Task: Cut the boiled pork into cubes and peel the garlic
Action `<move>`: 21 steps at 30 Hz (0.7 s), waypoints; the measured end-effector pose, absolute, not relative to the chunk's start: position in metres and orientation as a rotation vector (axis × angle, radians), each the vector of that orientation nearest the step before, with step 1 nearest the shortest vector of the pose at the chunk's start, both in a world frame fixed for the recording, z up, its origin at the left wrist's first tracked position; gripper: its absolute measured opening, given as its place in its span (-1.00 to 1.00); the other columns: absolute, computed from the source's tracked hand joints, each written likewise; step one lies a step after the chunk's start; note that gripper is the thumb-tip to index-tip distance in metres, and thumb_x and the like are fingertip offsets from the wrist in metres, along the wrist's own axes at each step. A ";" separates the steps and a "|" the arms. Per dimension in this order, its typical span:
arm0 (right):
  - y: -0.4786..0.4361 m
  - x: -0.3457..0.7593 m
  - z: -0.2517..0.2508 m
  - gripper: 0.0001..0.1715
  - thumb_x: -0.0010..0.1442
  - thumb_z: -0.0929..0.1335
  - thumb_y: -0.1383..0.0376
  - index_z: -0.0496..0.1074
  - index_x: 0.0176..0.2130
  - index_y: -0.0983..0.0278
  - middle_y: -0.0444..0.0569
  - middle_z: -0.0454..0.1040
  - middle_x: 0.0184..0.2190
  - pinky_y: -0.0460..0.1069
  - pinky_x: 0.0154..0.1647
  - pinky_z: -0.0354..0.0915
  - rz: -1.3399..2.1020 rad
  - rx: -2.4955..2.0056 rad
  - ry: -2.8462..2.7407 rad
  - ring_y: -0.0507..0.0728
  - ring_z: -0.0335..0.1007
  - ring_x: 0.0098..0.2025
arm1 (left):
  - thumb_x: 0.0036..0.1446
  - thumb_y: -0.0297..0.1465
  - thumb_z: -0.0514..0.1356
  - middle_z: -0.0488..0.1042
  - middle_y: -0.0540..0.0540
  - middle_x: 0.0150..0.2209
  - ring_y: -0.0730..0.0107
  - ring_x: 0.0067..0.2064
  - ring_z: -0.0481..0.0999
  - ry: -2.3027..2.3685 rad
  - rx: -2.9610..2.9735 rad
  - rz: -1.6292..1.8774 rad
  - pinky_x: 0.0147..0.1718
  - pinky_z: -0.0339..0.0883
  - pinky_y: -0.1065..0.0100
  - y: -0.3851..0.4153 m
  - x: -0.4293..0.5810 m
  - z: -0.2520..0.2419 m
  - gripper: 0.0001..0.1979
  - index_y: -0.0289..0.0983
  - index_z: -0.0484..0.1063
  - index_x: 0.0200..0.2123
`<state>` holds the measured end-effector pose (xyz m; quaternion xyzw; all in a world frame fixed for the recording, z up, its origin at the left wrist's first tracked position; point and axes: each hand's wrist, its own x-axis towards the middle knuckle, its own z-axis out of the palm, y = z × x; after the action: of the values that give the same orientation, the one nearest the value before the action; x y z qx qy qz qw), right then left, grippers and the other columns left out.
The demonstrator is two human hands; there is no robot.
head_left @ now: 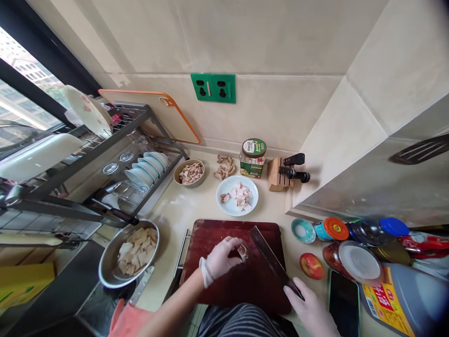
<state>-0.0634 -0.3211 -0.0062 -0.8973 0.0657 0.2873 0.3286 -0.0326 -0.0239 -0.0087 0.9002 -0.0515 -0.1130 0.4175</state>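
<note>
Pressing my gloved left hand [220, 256] down on a piece of meat [242, 252], I pin it with curled fingers to the dark red cutting board [213, 234] on the tabletop [182, 210]. My right hand [310, 306] is closed around the cleaver [270, 257] handle — the blade rests just beside the meat. Behind the board sits a white plate [229, 206] of cut pieces; a red apple [311, 266] lies to the right, near a phone [343, 304].
</note>
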 end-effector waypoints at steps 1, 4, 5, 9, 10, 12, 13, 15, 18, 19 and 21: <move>-0.319 -0.069 -0.007 -0.33 0.09 0.20 -0.04 0.39 0.01 0.35 0.10 0.44 0.00 0.02 0.06 0.25 0.783 -2.315 0.214 0.22 0.33 0.07 | -0.08 -0.40 0.28 0.41 -0.09 -0.13 0.28 -0.12 0.42 -0.144 2.299 -0.304 -0.09 0.32 0.27 -0.032 -0.040 -0.011 -0.50 -0.17 0.33 0.00; -0.312 -0.078 -0.007 -0.33 0.11 0.18 -0.04 0.37 0.03 0.33 0.09 0.43 0.02 0.03 0.07 0.23 0.820 -2.307 0.259 0.23 0.31 0.09 | -0.14 -0.43 0.30 0.39 -0.16 -0.09 0.18 -0.09 0.39 -0.060 2.437 -0.266 -0.04 0.29 0.15 -0.054 -0.046 -0.021 -0.44 -0.23 0.32 0.01; -0.310 -0.079 -0.007 -0.33 0.12 0.17 -0.03 0.36 0.04 0.32 0.09 0.42 0.02 0.03 0.07 0.23 0.820 -2.315 0.261 0.23 0.31 0.09 | -0.15 -0.44 0.30 0.40 -0.17 -0.11 0.15 -0.09 0.38 -0.026 2.460 -0.234 -0.04 0.28 0.11 -0.059 -0.045 -0.024 -0.48 -0.25 0.35 -0.03; -0.308 -0.081 -0.010 -0.33 0.15 0.14 -0.02 0.35 0.06 0.35 0.11 0.40 0.05 0.06 0.10 0.22 0.785 -2.337 0.242 0.24 0.30 0.10 | -0.12 -0.48 0.22 0.44 -0.15 -0.19 0.18 -0.11 0.39 0.109 2.227 -0.129 -0.02 0.26 0.10 -0.064 -0.041 -0.031 -0.64 -0.26 0.39 -0.15; -0.309 -0.082 -0.012 -0.33 0.16 0.14 -0.02 0.34 0.06 0.35 0.13 0.40 0.05 0.08 0.09 0.22 0.766 -2.344 0.232 0.24 0.30 0.10 | -0.09 -0.45 0.21 0.45 -0.15 -0.21 0.21 -0.13 0.41 0.183 2.065 -0.141 -0.03 0.28 0.12 -0.062 -0.042 -0.030 -0.66 -0.26 0.38 -0.15; -0.311 -0.083 -0.017 -0.34 0.17 0.14 -0.02 0.36 0.04 0.35 0.14 0.41 0.03 0.10 0.07 0.24 0.720 -2.351 0.208 0.25 0.32 0.08 | -0.03 -0.33 0.20 0.47 -0.17 -0.18 0.25 -0.14 0.46 0.342 1.663 -0.207 -0.05 0.32 0.15 -0.057 -0.043 -0.027 -0.64 -0.28 0.34 -0.11; -0.312 -0.084 -0.020 -0.35 0.17 0.14 -0.02 0.37 0.03 0.34 0.14 0.42 0.02 0.11 0.06 0.26 0.699 -2.347 0.200 0.25 0.34 0.07 | -0.01 -0.27 0.19 0.47 -0.18 -0.15 0.26 -0.12 0.47 0.400 1.465 -0.246 -0.05 0.32 0.16 -0.055 -0.044 -0.025 -0.61 -0.28 0.32 -0.09; -0.313 -0.085 -0.023 -0.38 0.18 0.14 -0.02 0.39 0.01 0.30 0.11 0.45 -0.01 0.11 0.02 0.29 0.651 -2.339 0.189 0.24 0.37 0.03 | 0.00 -0.20 0.19 0.45 -0.18 -0.06 0.25 -0.05 0.47 0.442 1.168 -0.296 0.01 0.30 0.18 -0.050 -0.046 -0.022 -0.56 -0.25 0.31 -0.06; -0.313 -0.084 -0.022 -0.41 0.19 0.14 -0.01 0.41 -0.01 0.29 0.09 0.47 -0.04 0.10 -0.02 0.32 0.623 -2.346 0.165 0.23 0.40 -0.01 | -0.02 -0.23 0.20 0.42 -0.15 0.00 0.25 0.04 0.42 0.408 0.935 -0.284 0.13 0.20 0.18 -0.048 -0.049 -0.021 -0.59 -0.22 0.35 -0.07; -0.313 -0.083 -0.020 -0.40 0.19 0.14 -0.01 0.40 0.00 0.30 0.09 0.47 -0.03 0.10 -0.01 0.31 0.636 -2.356 0.158 0.23 0.40 0.00 | -0.02 -0.25 0.21 0.43 -0.14 0.00 0.25 0.07 0.40 0.393 0.880 -0.269 0.16 0.16 0.18 -0.047 -0.051 -0.021 -0.60 -0.22 0.36 -0.08; -0.311 -0.081 -0.014 -0.39 0.20 0.14 0.01 0.38 0.02 0.34 0.11 0.44 0.00 0.10 0.02 0.29 0.682 -2.381 0.146 0.24 0.37 0.03 | -0.05 -0.32 0.23 0.44 -0.14 -0.01 0.23 0.10 0.37 0.368 0.792 -0.237 0.21 0.09 0.17 -0.047 -0.053 -0.023 -0.60 -0.24 0.38 -0.09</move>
<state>-0.0813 -0.3110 -0.0139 -0.9077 0.0555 0.2602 0.3245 -0.0529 -0.0467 -0.0232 0.3827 0.1777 -0.1144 0.8994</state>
